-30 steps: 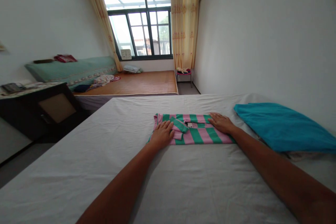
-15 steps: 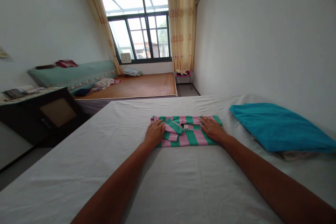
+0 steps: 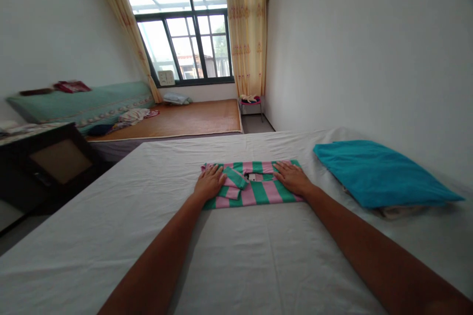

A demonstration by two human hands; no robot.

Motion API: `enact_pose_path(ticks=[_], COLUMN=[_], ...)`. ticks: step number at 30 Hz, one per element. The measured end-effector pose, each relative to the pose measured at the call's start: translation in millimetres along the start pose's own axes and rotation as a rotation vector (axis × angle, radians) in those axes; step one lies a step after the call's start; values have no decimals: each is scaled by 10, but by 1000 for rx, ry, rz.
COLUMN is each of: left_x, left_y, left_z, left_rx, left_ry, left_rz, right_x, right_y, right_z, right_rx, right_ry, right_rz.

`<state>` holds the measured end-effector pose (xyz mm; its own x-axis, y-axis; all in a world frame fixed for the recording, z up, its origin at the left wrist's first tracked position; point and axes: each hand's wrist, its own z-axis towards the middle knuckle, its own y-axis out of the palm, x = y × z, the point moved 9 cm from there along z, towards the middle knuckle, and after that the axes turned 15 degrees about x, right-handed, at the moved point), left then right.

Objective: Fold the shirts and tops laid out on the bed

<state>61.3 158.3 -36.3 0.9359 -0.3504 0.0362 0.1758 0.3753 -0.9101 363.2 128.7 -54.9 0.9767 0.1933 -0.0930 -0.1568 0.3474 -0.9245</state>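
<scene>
A pink-and-green striped shirt (image 3: 264,192) lies folded into a flat rectangle on the white bed sheet (image 3: 236,256). Its neckline and a small label show near the middle, and a folded sleeve lies across its left part. My left hand (image 3: 210,182) rests flat on the left end of the shirt, fingers stretched forward. On the right end lies my right hand (image 3: 291,177), palm down with the fingers slightly spread. Neither hand grips the cloth. The fabric under both palms is hidden.
A blue folded cloth (image 3: 380,172) lies on the bed to the right, by the white wall. Beyond the bed's far edge stands another bed (image 3: 199,118) with a brown mat. A dark cabinet (image 3: 55,162) is at the left, and a small stool (image 3: 251,103) stands below the curtain.
The camera view has turned slightly to the right, so everything appears shifted left. Both hands stay on the striped shirt in nearly the same places.
</scene>
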Motion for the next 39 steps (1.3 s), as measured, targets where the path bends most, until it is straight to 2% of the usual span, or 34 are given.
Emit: enact_pose_path(ticks=[8, 17, 23, 27, 30, 35, 39], left_x=[-63, -46, -80, -83, -75, -71, -73], left_y=[-20, -47, -6, 2, -6, -18, -31], left_z=[-24, -35, -31, -33, -31, -31, -43], left_rx=[19, 44, 54, 54, 55, 49, 60], left_ry=[-37, -35, -43, -48, -48, -56, -54], left_rz=[22, -8, -18, -26, -35, -33, -36], right_x=[423, 676, 800, 815, 788, 706, 670], right_y=[60, -273, -313, -318, -335, -320, -346], right_z=[33, -57, -86, -132, -132, -86, -73], right_rx=[50, 128, 39, -49, -64, -29, 15], right_ry=[108, 303, 409, 438, 416, 379, 386], right_rz=[-104, -173, -105, -187, -225, -152, -187])
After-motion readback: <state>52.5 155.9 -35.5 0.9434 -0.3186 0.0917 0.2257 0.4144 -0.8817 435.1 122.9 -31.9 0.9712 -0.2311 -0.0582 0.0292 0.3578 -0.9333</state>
